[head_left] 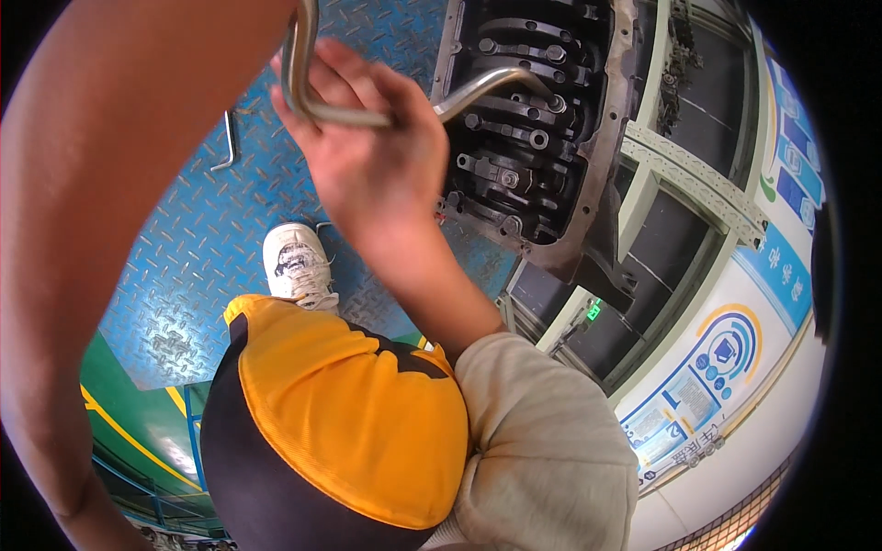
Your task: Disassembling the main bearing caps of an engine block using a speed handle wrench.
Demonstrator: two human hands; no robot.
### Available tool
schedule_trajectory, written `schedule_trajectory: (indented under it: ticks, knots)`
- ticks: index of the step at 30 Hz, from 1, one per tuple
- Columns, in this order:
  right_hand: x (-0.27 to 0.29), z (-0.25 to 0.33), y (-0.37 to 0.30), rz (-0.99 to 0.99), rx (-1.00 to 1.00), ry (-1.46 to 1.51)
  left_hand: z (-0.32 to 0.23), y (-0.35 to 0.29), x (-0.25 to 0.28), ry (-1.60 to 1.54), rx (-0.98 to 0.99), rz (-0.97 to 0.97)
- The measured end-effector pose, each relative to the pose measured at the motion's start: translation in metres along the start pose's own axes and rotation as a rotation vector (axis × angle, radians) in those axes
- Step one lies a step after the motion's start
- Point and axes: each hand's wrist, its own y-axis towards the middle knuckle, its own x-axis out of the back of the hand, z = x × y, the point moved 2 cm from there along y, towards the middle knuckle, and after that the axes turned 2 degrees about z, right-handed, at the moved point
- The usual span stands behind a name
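A bent steel speed brace (pixel 487 89) runs from the top edge to a bolt (pixel 557 104) on a bearing cap inside the engine block (pixel 595 174). My right hand (pixel 377 147) is closed around the brace's cranked middle, slightly blurred. Its working end meets the bolt head. Across the left side rises my left forearm (pixel 119 202); that hand lies beyond the top edge, out of sight. Dark bearing caps (pixel 510 174) with several bolts sit in rows within the block's open, oil-stained face.
Blue tread-plate (pixel 197 239) lies underfoot, bearing my white shoe (pixel 299 262) and a bent metal rod (pixel 228 142). A pale metal frame (pixel 698 184) stands right of the block, with printed panels (pixel 717 367) beyond. Green floor (pixel 119 386) with yellow lines shows lower left.
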Motion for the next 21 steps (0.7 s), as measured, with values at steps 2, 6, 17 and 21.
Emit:
schedule_trajectory:
  ticks: [2,6,17,21]
  knots:
    - [-0.02,-0.003,0.048,-0.063,0.005,0.06,0.0,0.002,0.0,0.01,0.001,-0.006]
    - [-0.091,0.067,0.098,0.189,0.196,0.337,-0.002,0.002,0.003,0.033,-0.009,0.006]
    - [0.004,0.003,0.003,-0.062,0.027,-0.119,0.002,0.007,-0.003,0.064,-0.02,-0.005]
    - [-0.055,0.022,0.077,0.088,0.172,0.083,0.003,0.013,0.0,0.082,0.021,-0.019]
